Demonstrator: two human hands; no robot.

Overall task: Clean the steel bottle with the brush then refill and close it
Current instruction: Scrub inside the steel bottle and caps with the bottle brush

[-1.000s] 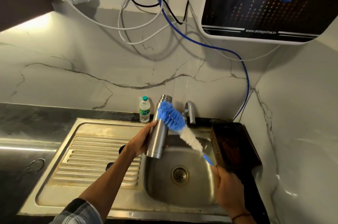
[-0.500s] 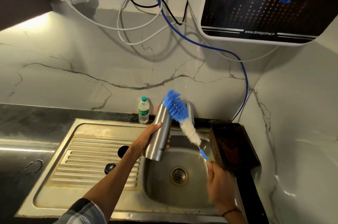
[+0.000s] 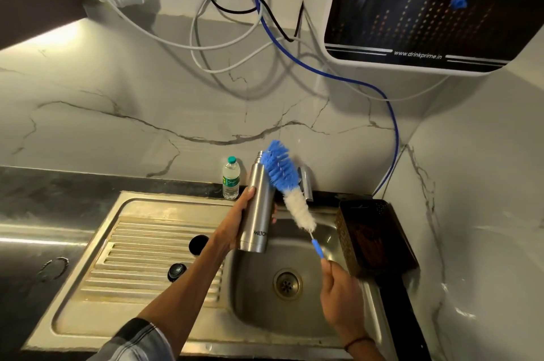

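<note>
The uncapped cylindrical steel bottle [image 3: 256, 207] is gripped by the left hand [image 3: 235, 223] above the steel sink [image 3: 294, 316]; the blue-and-white bottle brush [image 3: 287, 184], beside its mouth, is gripped by the right hand [image 3: 343, 293]

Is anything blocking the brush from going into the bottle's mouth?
Nothing visible. The bottle, held by the left hand, has its cap off. The brush, held by the right hand, has its bristles right beside the mouth, not yet inside.
</note>
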